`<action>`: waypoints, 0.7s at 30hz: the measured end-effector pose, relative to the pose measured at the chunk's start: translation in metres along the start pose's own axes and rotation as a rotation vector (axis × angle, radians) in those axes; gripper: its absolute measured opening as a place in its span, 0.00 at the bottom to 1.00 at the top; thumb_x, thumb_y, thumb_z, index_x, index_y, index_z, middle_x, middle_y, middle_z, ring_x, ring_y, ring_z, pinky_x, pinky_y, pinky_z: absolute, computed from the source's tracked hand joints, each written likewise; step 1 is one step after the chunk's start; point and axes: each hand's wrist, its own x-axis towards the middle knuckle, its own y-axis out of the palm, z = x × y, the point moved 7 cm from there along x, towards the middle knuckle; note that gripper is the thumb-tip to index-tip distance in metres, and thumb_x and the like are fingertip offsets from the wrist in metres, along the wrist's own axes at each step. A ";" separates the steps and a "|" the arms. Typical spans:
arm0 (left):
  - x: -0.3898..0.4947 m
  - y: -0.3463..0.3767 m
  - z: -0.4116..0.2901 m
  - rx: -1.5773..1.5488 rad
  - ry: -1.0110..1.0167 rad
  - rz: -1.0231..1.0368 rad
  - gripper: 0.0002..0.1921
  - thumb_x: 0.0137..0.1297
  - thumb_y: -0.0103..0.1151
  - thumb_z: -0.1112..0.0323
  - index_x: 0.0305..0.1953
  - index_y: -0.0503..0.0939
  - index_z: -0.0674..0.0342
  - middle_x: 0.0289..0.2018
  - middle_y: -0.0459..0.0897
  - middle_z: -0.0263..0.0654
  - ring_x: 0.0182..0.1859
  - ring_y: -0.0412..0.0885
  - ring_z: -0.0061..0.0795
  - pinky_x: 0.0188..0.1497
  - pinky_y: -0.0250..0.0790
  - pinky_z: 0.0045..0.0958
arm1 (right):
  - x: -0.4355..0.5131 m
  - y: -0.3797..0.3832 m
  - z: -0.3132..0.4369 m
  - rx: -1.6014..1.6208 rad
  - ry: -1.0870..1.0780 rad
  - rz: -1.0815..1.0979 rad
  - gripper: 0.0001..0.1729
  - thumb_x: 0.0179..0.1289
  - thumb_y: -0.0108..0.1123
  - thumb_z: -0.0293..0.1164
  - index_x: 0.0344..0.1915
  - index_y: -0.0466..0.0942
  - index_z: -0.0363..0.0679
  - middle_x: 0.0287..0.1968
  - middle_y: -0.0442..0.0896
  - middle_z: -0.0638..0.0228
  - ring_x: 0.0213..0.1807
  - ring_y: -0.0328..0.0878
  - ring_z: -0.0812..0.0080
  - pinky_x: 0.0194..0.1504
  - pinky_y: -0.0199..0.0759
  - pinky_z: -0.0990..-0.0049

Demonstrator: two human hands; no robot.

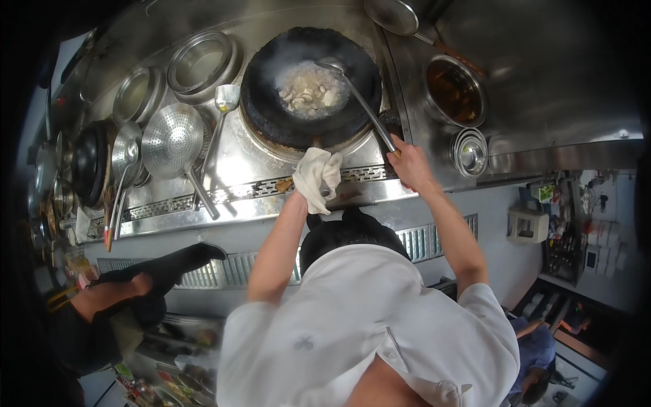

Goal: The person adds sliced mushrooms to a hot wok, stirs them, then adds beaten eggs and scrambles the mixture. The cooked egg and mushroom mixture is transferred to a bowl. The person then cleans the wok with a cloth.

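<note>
Steam rises from a black wok (264, 114) on the stove burner. Pale pieces, some looking like sliced mushrooms (305, 94), bubble in a cloudy liquid inside it. My right hand (411, 165) is closed around the handle end of a long metal ladle (367, 109), whose bowl rests in the wok at the food's far right edge. At the wok's near rim, my left hand (301, 199) is wrapped in a folded white cloth (318, 175) and grips it. The cloth hides my left fingers and whatever part of the wok lies under them.
Left of the wok lie a wok spatula (226, 97), a large perforated strainer (173, 140) and metal pots (199, 63). To the right are a pot of brown liquid (454, 91), stacked metal bowls (470, 152) and a mesh skimmer (392, 16). Other people (112, 300) stand at left and lower right.
</note>
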 end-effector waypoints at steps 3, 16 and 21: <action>-0.003 0.003 -0.002 -0.007 -0.036 -0.028 0.16 0.66 0.48 0.78 0.20 0.64 0.55 0.18 0.62 0.25 0.18 0.60 0.16 0.17 0.45 0.26 | 0.007 0.020 -0.023 0.094 0.082 -0.033 0.28 0.68 0.64 0.29 0.67 0.77 0.37 0.35 0.84 0.41 0.39 0.85 0.41 0.44 0.78 0.57; 0.004 -0.007 0.003 0.175 0.056 0.076 0.14 0.63 0.47 0.84 0.23 0.65 0.56 0.21 0.64 0.24 0.22 0.61 0.15 0.19 0.50 0.24 | 0.008 0.072 -0.031 0.438 0.192 0.185 0.20 0.67 0.64 0.30 0.55 0.81 0.31 0.25 0.81 0.60 0.24 0.78 0.72 0.29 0.74 0.67; 0.013 -0.020 0.012 0.181 0.042 0.042 0.14 0.66 0.48 0.82 0.22 0.68 0.58 0.21 0.67 0.26 0.22 0.64 0.16 0.19 0.54 0.25 | -0.015 0.015 -0.009 0.052 0.011 0.130 0.26 0.70 0.62 0.31 0.65 0.78 0.33 0.29 0.85 0.55 0.30 0.84 0.66 0.36 0.79 0.65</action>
